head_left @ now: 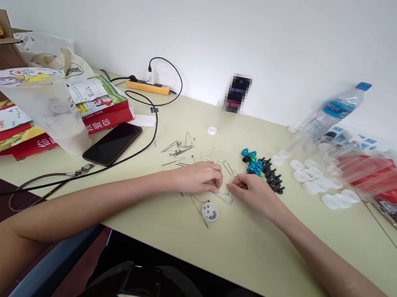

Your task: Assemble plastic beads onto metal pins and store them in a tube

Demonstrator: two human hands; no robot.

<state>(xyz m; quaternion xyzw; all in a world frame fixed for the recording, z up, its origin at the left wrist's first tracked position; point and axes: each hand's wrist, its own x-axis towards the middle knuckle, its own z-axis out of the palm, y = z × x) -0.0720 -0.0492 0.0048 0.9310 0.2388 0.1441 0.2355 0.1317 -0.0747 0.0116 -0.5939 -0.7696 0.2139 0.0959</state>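
Silver bent rods (226, 201) lie on the counter (242, 248). Left grip (200, 177) at ten o'clock and right grip (248, 189) at two have fingers drawn together; whether either holds a rod, I cannot tell. White cap (211, 207) at seven.

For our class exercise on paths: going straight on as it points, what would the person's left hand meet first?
Most likely the right hand, facing the left hand across a small gap, though depth is unclear.
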